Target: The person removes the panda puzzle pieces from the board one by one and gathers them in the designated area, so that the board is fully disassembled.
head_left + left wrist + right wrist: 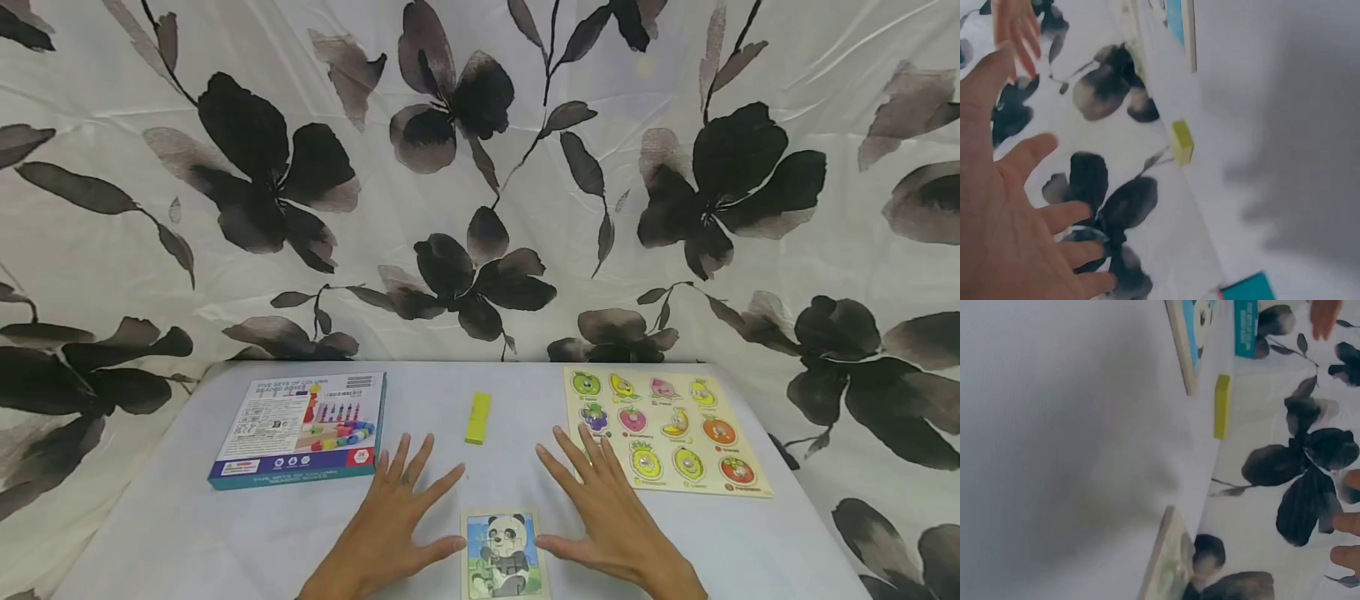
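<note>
Plainly, in the head view, the left hand (392,521) and right hand (611,523) each have a spread grip, thumbs beside the rectangular, pale-framed panda picture (506,560), midway between the white-covered desk's (225,550) left and right edges. The oblong yellow block (477,418) lies nearer the far edge. The left wrist view shows the left hand splayed; the right wrist view, three of the right hand's fingertips apart.

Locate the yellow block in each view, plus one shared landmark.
Head: yellow block lower middle, beyond the panda puzzle.
Left wrist: yellow block near centre.
Right wrist: yellow block upper half, right of centre.
Landmark: panda puzzle, top of both wrist views, bottom of head view.
</note>
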